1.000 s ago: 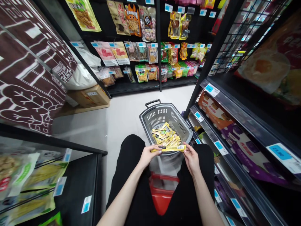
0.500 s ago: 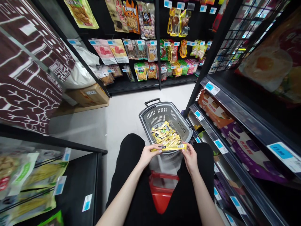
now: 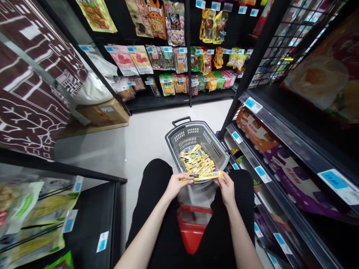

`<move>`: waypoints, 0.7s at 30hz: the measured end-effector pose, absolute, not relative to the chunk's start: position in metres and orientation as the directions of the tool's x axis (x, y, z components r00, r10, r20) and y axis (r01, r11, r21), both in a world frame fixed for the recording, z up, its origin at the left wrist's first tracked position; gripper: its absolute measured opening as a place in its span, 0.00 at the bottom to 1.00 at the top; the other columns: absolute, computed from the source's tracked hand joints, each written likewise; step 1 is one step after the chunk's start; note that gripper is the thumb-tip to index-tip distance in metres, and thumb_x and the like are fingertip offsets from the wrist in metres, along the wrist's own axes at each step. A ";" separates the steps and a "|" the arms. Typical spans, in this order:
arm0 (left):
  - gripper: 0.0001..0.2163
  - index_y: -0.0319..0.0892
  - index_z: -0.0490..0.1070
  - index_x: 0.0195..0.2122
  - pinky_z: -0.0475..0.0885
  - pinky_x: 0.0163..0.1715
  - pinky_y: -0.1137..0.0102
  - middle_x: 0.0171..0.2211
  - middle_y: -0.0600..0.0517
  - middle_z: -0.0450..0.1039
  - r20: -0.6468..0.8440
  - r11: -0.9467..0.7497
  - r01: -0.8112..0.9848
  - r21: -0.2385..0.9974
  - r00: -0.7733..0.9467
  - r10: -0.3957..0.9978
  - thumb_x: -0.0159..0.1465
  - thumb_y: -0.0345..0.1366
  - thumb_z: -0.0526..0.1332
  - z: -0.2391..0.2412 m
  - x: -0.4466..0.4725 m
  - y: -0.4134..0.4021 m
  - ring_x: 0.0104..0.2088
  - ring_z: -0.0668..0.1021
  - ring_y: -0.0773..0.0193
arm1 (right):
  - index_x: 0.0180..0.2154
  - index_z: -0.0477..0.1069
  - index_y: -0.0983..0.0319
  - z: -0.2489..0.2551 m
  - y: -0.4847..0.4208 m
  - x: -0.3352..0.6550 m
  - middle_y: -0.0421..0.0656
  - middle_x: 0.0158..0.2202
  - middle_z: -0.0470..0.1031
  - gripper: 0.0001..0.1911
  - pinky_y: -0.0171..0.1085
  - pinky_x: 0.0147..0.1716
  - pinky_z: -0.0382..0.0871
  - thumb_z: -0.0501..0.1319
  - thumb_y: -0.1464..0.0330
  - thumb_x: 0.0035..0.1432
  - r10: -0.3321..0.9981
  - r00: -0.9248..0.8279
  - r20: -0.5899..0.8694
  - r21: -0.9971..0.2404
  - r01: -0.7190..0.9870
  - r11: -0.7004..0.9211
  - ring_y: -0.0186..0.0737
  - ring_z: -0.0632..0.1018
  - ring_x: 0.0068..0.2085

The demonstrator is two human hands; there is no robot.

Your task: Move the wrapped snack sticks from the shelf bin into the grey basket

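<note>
I hold a long yellow stick packet (image 3: 206, 175) level between both hands, just over the near rim of a grey shopping basket (image 3: 179, 139). My left hand (image 3: 177, 184) pinches its left end. My right hand (image 3: 226, 187) pinches its right end. Several more yellow stick packets (image 3: 196, 160) lie piled in the basket's bottom. My knees in black trousers frame the basket on both sides.
A red basket or stool (image 3: 193, 228) sits under me between my legs. Black shelves with boxed goods (image 3: 256, 131) run along the right. A rack of hanging snack bags (image 3: 174, 63) stands ahead. A cardboard box (image 3: 105, 112) lies on the floor at the left.
The packet's right end has dipped slightly and my right hand has shifted a little to the left. The view has barely moved.
</note>
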State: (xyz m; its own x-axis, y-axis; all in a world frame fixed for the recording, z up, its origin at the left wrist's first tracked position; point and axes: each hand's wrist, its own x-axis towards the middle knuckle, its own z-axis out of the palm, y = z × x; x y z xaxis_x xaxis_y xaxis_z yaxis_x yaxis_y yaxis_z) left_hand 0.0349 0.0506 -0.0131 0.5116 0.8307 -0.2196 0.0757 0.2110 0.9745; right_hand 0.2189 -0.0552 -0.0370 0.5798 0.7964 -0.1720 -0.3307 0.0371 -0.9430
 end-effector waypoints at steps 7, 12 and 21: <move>0.07 0.41 0.80 0.27 0.70 0.47 0.62 0.37 0.45 0.79 -0.162 0.105 0.137 0.985 0.532 0.831 0.45 0.33 0.68 -0.015 0.034 0.048 0.41 0.78 0.53 | 0.44 0.72 0.61 -0.031 -0.053 0.212 0.47 0.39 0.78 0.23 0.48 0.40 0.74 0.62 0.55 0.48 0.812 0.546 -0.204 -0.914 -0.404 0.042 0.46 0.79 0.38; 0.06 0.41 0.79 0.28 0.72 0.43 0.62 0.37 0.45 0.79 -0.116 -0.001 0.208 0.978 0.551 0.826 0.48 0.34 0.66 -0.022 0.034 0.052 0.40 0.78 0.54 | 0.38 0.69 0.61 -0.029 -0.053 0.214 0.45 0.37 0.78 0.17 0.45 0.38 0.75 0.60 0.55 0.51 0.771 0.615 -0.165 -0.956 -0.292 0.029 0.43 0.80 0.36; 0.07 0.44 0.75 0.37 0.63 0.51 0.58 0.44 0.46 0.72 0.090 -0.396 0.393 0.830 0.606 0.790 0.57 0.33 0.61 -0.031 0.050 0.024 0.48 0.71 0.54 | 0.27 0.72 0.61 -0.032 -0.059 0.189 0.42 0.24 0.77 0.11 0.34 0.28 0.72 0.60 0.60 0.52 0.829 0.552 -0.088 -0.981 0.096 -0.167 0.40 0.78 0.26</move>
State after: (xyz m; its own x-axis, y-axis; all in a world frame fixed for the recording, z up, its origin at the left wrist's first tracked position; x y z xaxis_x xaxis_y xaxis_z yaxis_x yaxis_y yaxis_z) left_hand 0.0497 0.0242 -0.0312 0.6065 0.7900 0.0896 0.3930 -0.3958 0.8300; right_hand 0.1894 -0.0586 -0.0317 0.5519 0.8293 -0.0875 0.0961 -0.1675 -0.9812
